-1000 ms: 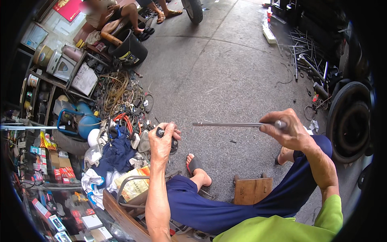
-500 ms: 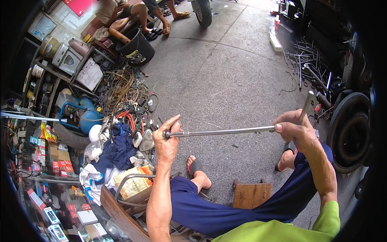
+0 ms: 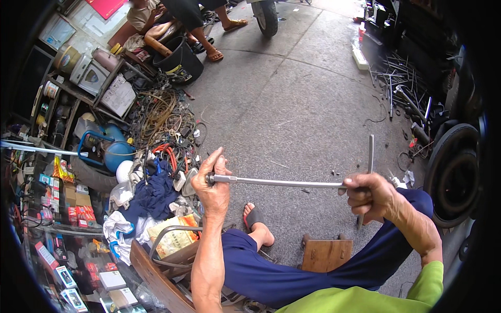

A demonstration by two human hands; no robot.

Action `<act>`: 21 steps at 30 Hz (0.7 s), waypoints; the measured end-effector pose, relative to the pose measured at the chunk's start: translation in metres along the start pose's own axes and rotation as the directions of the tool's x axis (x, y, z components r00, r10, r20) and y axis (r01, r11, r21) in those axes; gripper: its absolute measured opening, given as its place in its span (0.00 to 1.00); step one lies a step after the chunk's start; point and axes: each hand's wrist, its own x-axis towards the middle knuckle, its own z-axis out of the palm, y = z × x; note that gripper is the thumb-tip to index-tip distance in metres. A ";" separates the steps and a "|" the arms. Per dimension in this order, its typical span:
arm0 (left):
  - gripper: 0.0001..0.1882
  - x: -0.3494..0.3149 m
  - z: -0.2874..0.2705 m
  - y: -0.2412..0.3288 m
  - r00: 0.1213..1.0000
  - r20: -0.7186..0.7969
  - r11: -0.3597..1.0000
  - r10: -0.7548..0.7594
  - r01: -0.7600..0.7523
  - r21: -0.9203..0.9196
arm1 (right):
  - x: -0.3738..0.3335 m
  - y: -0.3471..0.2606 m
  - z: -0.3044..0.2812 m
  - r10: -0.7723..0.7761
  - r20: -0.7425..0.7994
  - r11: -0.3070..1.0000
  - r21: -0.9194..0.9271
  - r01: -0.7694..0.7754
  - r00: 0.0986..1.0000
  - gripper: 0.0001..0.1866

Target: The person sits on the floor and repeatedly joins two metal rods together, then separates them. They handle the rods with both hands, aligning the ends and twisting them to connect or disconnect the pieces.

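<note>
A long silver T-handle wrench (image 3: pixel 287 182) lies almost level across my lap, held between both hands above the floor. My left hand (image 3: pixel 212 197) is closed around its socket end, with the index finger pointing up and away. A small dark round piece (image 3: pixel 210 179) shows at that end; whether it is a nut or part of the socket, I cannot tell. At the other end, my right hand (image 3: pixel 371 195) is wrapped round the junction of shaft and crossbar. The crossbar (image 3: pixel 371 152) sticks out above and below the fist.
A small wooden stool (image 3: pixel 327 254) stands between my feet. To the left lie tangled cables (image 3: pixel 156 117), cloths (image 3: pixel 151 194) and a blue tank (image 3: pixel 116 155). At right are a wheel (image 3: pixel 454 175) and metal rods (image 3: pixel 404 78). Other people sit near a black bucket (image 3: pixel 182 65).
My right hand has come down and curled into a fist round the junction. The crossbar has turned more upright. A person's leg at the back has shifted.
</note>
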 end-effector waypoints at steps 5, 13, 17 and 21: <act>0.12 -0.001 -0.004 -0.001 1.000 0.007 1.000 0.024 -0.024 -0.005 | 0.000 0.011 -0.002 0.023 0.101 0.999 -0.027 -0.020 0.995 0.15; 0.10 0.002 0.004 0.003 0.999 0.036 0.998 0.012 -0.014 0.060 | -0.001 0.009 -0.015 0.026 0.104 0.999 0.026 -0.029 0.994 0.15; 0.08 0.003 0.003 -0.001 0.998 0.053 0.995 0.020 -0.025 0.100 | -0.003 0.013 -0.013 0.028 0.112 0.992 0.121 -0.041 0.993 0.16; 0.09 0.002 0.009 -0.004 1.000 0.018 0.995 0.016 -0.018 0.095 | -0.013 0.014 -0.004 0.054 0.133 0.979 0.190 -0.079 0.990 0.17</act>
